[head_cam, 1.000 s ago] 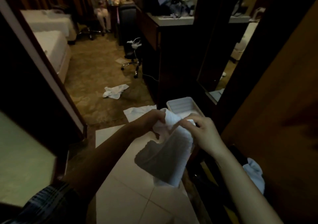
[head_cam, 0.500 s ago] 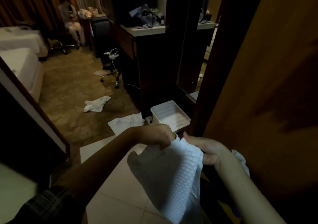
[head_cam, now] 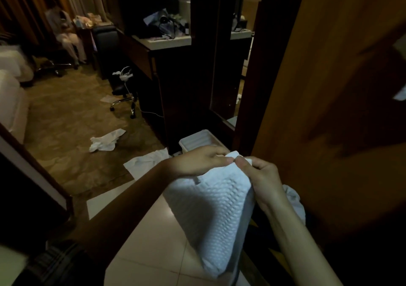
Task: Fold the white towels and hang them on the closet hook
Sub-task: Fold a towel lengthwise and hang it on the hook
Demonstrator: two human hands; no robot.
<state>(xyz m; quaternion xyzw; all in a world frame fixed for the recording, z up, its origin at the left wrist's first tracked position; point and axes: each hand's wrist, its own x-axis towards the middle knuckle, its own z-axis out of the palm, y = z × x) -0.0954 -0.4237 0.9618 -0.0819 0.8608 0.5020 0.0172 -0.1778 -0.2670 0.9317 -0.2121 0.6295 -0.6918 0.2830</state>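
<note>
Fingers (head_cam: 219,160) of the left hand (head_cam: 197,162) curl over and pinch the top edge of the white towel (head_cam: 211,215), while the right hand (head_cam: 262,180) grips the same edge just beside it, thumb tips of both hands nearly touching. Held up in front of the person, the towel hangs down from this shared grip in a doubled, waffle-textured panel above the pale tiled floor (head_cam: 153,252). Beyond the towel, a white plastic bin (head_cam: 197,140) stands on the floor, partly hidden by the left hand. Left of the towel, a flat white cloth (head_cam: 145,162) lies at the carpet edge, and a crumpled white cloth (head_cam: 105,141) lies farther out on the carpet. Right of the towel stands the wooden closet door (head_cam: 329,110); more white fabric (head_cam: 294,200) shows behind the right wrist, low against that door. The closet hook cannot be identified.
</note>
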